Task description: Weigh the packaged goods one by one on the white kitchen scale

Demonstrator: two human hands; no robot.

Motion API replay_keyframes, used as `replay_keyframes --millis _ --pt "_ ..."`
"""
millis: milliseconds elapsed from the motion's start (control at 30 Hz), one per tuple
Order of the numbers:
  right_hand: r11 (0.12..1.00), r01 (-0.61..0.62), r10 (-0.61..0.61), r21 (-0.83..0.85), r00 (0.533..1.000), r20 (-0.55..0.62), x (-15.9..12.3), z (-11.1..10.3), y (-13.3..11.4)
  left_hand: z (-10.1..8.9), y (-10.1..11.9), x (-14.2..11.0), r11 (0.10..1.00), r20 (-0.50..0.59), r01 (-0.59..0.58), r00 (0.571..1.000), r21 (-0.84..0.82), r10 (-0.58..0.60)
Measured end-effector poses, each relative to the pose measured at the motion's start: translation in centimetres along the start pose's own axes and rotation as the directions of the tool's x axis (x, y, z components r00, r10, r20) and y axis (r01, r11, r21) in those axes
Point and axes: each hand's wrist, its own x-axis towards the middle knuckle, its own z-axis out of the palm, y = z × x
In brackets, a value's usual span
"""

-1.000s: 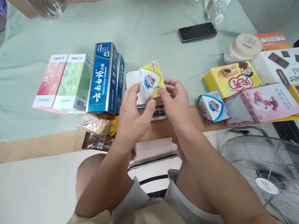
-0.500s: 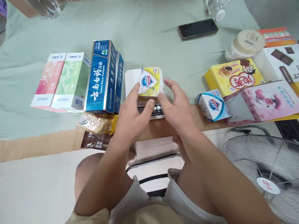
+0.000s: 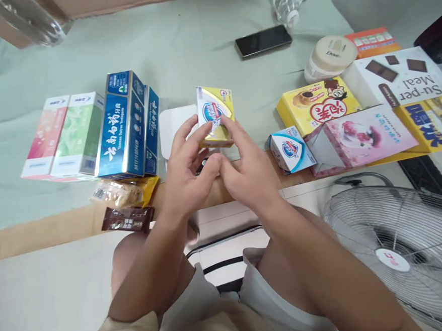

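Note:
A yellow-and-white soap box [image 3: 215, 104] is tilted up above a white kitchen scale [image 3: 174, 124], whose dark display is mostly covered by my fingers. My left hand [image 3: 190, 168] grips the box at its lower left edge. On the right, my right hand [image 3: 247, 167] has its index finger across the box's front near the lower right corner. Both thumbs come together below the box. A blue-and-white soap box [image 3: 292, 150] lies to the right of my right hand.
Toothpaste boxes [image 3: 121, 128] stand at left, with wrapped snacks [image 3: 126, 219] at the table edge. At right are a yellow snack box [image 3: 319, 104], a pink box [image 3: 374, 138], a Dove jar [image 3: 330, 57] and a fan [image 3: 393, 248]. A phone [image 3: 263, 41] lies behind.
The yellow soap box has come up off the scale and tilted, now between my hands. The view has shifted, so the surrounding things sit further left in the picture.

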Motion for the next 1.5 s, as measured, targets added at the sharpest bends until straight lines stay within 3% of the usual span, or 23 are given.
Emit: replay_keyframes --millis 133,267,400,533,633,733,900,1000,1133,1300,1500 --pt "0.996 0.011 -0.018 -0.089 0.996 -0.084 -2.2 -2.3 0.3 2.1 1.4 -0.8 0.993 0.077 0.004 0.997 -0.120 0.006" --pt "0.964 -0.040 0.006 -0.262 0.992 -0.128 -4.3 -3.5 1.1 4.9 1.0 -1.7 0.970 0.197 0.040 0.980 -0.238 0.008" --pt "0.947 -0.044 0.005 -0.319 0.992 -0.123 -6.0 -4.4 1.6 7.3 0.4 -2.5 0.962 0.342 0.073 0.939 -0.263 0.022" --pt "0.954 -0.057 0.028 -0.295 0.994 -0.101 -6.9 -6.0 2.0 8.3 1.2 -2.3 0.959 0.401 -0.028 0.905 -0.281 0.144" --pt "0.956 -0.091 0.070 -0.279 0.994 -0.084 -6.9 -7.2 2.7 8.2 2.1 -1.7 0.981 0.445 -0.093 0.881 -0.169 0.160" --pt "0.942 -0.100 0.078 -0.319 0.993 -0.083 -6.8 -7.8 3.1 8.2 1.9 -1.0 0.998 0.420 -0.025 0.906 -0.056 0.047" --pt "0.886 -0.082 0.027 -0.457 0.992 -0.125 -6.8 -8.1 2.5 9.5 -0.7 1.2 0.973 0.284 0.170 0.951 -0.157 -0.120" --pt "0.819 -0.016 -0.029 -0.574 0.997 -0.069 -6.9 -8.0 2.0 10.7 -1.4 2.7 0.958 0.309 0.201 0.942 -0.203 -0.132" --pt "0.780 0.023 -0.040 -0.626 0.999 -0.013 -7.1 -7.7 2.1 11.9 -0.8 3.5 0.928 0.412 0.259 0.901 -0.269 -0.132" --pt "0.775 -0.035 -0.027 -0.631 0.996 -0.088 -6.9 -7.8 2.2 12.3 0.1 3.5 0.948 0.353 0.189 0.931 -0.256 -0.091" --pt "0.791 -0.031 0.011 -0.611 0.999 -0.036 -7.1 -8.3 1.6 12.3 0.0 3.1 0.940 0.332 0.230 0.933 -0.252 -0.140"
